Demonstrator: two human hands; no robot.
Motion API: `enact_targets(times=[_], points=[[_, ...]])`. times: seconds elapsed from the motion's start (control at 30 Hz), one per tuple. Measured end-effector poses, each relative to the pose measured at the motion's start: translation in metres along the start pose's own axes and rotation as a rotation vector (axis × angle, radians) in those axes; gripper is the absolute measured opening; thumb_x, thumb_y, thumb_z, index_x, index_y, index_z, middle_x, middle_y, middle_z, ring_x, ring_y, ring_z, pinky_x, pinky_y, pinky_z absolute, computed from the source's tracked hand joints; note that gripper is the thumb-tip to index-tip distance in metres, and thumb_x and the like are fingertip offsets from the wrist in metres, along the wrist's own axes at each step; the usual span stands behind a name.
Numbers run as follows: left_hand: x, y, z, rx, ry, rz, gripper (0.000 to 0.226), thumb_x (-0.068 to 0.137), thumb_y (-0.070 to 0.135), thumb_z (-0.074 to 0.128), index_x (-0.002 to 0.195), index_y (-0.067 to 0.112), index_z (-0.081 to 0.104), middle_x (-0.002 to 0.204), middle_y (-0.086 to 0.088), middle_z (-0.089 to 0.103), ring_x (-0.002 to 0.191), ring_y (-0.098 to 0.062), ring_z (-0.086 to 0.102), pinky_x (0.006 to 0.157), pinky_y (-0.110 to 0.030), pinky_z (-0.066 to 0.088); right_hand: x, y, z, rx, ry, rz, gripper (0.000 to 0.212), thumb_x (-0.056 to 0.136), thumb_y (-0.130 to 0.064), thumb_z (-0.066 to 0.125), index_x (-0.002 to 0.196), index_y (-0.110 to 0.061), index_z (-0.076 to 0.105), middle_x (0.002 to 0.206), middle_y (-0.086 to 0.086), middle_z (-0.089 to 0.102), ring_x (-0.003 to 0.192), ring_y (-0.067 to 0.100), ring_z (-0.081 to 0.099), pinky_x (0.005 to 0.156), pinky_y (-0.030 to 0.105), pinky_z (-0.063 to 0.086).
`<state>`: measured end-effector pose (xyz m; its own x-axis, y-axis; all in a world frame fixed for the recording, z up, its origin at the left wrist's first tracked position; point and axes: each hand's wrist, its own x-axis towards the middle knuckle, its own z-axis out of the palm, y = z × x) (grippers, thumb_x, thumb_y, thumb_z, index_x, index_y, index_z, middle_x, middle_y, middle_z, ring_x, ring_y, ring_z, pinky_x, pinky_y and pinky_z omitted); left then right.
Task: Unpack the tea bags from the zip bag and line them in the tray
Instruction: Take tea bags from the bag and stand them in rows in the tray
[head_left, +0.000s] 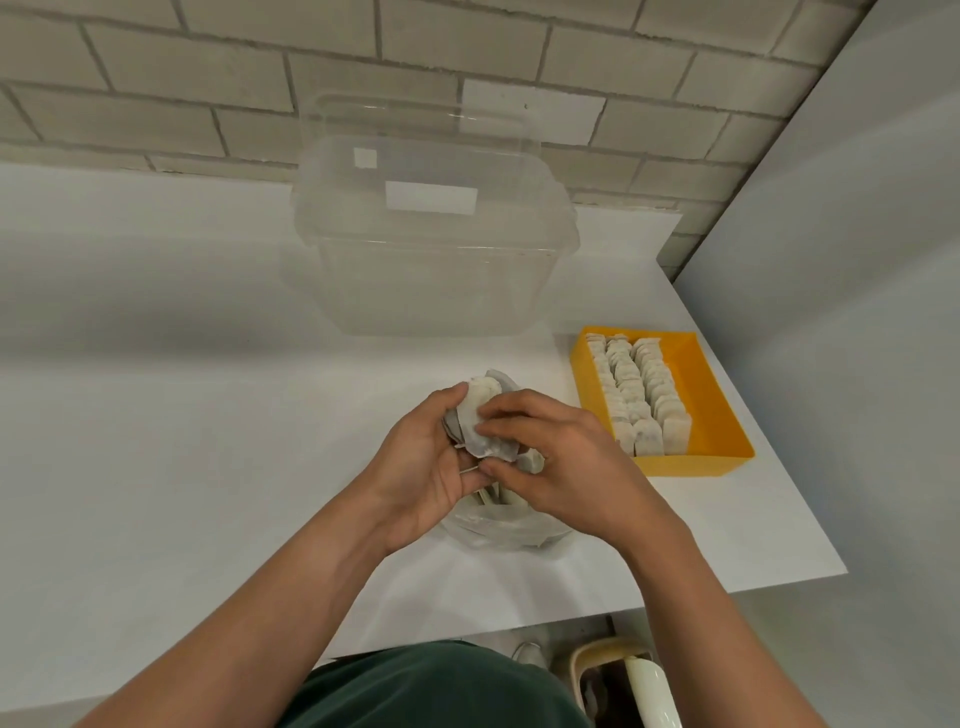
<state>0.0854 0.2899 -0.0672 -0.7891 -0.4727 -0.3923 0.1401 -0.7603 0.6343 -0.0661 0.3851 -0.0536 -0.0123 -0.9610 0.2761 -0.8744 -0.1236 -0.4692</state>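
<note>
Bench: white, and it carries the tray; its front edge runs below the tray and its right corner lies just beyond the tray's right side.
Clear tub: see-through plastic with its lid on, standing behind the tray and to its left, apart from it, close to the brick wall.
Tray: yellow and rectangular, lying flat on the bench to your right; every place here is given from it.
Lined tea bags: three rows stand on edge inside the tray, packed against its left wall and running from its back wall to its front wall.
Zip bag: clear and crumpled, lying on the bench left of the tray and nearer to you, under your hands. A few pale bags show through its mouth.
Left hand: held above the zip bag, left of the tray; your fingers curl round a bunch of loose tea bags from behind.
Right hand: between the left hand and the tray, near the tray's front left corner. Your fingers pinch the front bag of the same bunch.
Loose tea bags: gripped between both hands, left of the tray and clear of it.
String: a thin thread pokes out below the bunch, by your right thumb.
</note>
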Motion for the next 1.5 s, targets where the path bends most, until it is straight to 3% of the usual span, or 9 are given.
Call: enact_targets(times=[0.17, 0.33, 0.57, 0.67, 0.83, 1.0, 1.07, 1.2, 1.5], points=[[0.001, -0.003, 0.001, -0.025, -0.008, -0.007, 0.053, 0.107, 0.042, 0.044, 0.137, 0.002, 0.062, 0.112, -0.018, 0.068, 0.094, -0.027, 0.070, 0.107, -0.050, 0.046, -0.003, -0.002, 0.000, 0.103, 0.068, 0.038, 0.014, 0.090, -0.013, 0.074, 0.102, -0.015, 0.079, 0.114, -0.009, 0.069, 0.096, -0.002, 0.064, 0.086, 0.015, 0.051], [0.002, -0.008, 0.009, -0.008, 0.015, 0.014, 0.053, 0.109, 0.042, 0.041, 0.136, 0.002, 0.063, 0.111, -0.017, 0.070, 0.097, -0.027, 0.069, 0.095, -0.041, 0.053, -0.005, 0.003, -0.004, 0.055, -0.004, 0.015, 0.030, 0.090, -0.022, 0.076, 0.119, -0.015, 0.075, 0.119, -0.008, 0.066, 0.106, 0.004, 0.064, 0.090, 0.020, 0.053], [0.005, -0.013, 0.027, -0.055, 0.076, 0.039, 0.056, 0.108, 0.046, 0.039, 0.131, 0.002, 0.066, 0.105, -0.020, 0.067, 0.093, -0.032, 0.068, 0.085, -0.041, 0.056, -0.008, 0.013, -0.019, 0.156, 0.012, 0.061, 0.015, 0.088, -0.011, 0.075, 0.102, -0.016, 0.079, 0.108, -0.010, 0.070, 0.090, -0.006, 0.062, 0.082, 0.008, 0.046], [0.010, -0.017, 0.037, -0.083, 0.095, 0.051, 0.057, 0.108, 0.045, 0.040, 0.132, -0.001, 0.064, 0.107, -0.022, 0.064, 0.092, -0.031, 0.066, 0.090, -0.042, 0.054, -0.008, 0.018, -0.025, 0.103, -0.035, 0.037, 0.016, 0.089, -0.014, 0.071, 0.103, -0.016, 0.077, 0.109, -0.010, 0.069, 0.087, -0.003, 0.060, 0.079, 0.015, 0.050], [0.018, -0.025, 0.056, -0.121, 0.100, 0.077, 0.052, 0.110, 0.042, 0.036, 0.127, 0.004, 0.067, 0.106, -0.016, 0.075, 0.093, -0.028, 0.075, 0.080, -0.041, 0.062, -0.012, 0.027, -0.038, 0.116, 0.026, 0.049, 0.010, 0.098, -0.016, 0.060, 0.106, -0.018, 0.066, 0.106, -0.008, 0.066, 0.095, 0.012, 0.063, 0.079, 0.037, 0.054], [0.026, -0.029, 0.072, -0.125, 0.149, 0.076, 0.044, 0.109, 0.037, 0.044, 0.131, 0.007, 0.066, 0.128, -0.023, 0.070, 0.113, -0.039, 0.072, 0.092, -0.054, 0.060, -0.012, 0.033, -0.070, 0.154, 0.224, 0.098, 0.010, 0.105, -0.020, 0.055, 0.111, -0.017, 0.062, 0.104, -0.006, 0.068, 0.097, 0.015, 0.065, 0.080, 0.033, 0.056], [0.030, -0.032, 0.078, -0.119, 0.171, 0.070, 0.042, 0.107, 0.032, 0.048, 0.134, 0.003, 0.063, 0.124, -0.023, 0.070, 0.114, -0.042, 0.071, 0.091, -0.054, 0.061, -0.009, 0.039, -0.088, 0.139, 0.271, 0.088, 0.008, 0.105, -0.018, 0.055, 0.108, -0.016, 0.062, 0.099, -0.006, 0.068, 0.093, 0.016, 0.065, 0.079, 0.033, 0.055], [0.038, -0.038, 0.088, -0.121, 0.183, 0.068, 0.037, 0.106, 0.022, 0.051, 0.136, 0.003, 0.059, 0.121, -0.021, 0.071, 0.112, -0.044, 0.071, 0.090, -0.054, 0.061, -0.009, 0.054, -0.115, -0.024, 0.142, 0.078, 0.008, 0.104, -0.020, 0.054, 0.106, -0.021, 0.062, 0.099, -0.010, 0.065, 0.094, 0.014, 0.060, 0.079, 0.043, 0.052], [0.050, -0.051, 0.102, -0.092, 0.174, 0.094, 0.033, 0.104, 0.004, 0.048, 0.136, 0.007, 0.058, 0.130, -0.025, 0.067, 0.111, -0.044, 0.072, 0.087, -0.053, 0.063, -0.031, 0.103, -0.160, -0.097, 0.151, 0.228, 0.008, 0.104, -0.023, 0.054, 0.103, -0.027, 0.061, 0.093, -0.015, 0.064, 0.086, 0.010, 0.058, 0.075, 0.038, 0.052]])
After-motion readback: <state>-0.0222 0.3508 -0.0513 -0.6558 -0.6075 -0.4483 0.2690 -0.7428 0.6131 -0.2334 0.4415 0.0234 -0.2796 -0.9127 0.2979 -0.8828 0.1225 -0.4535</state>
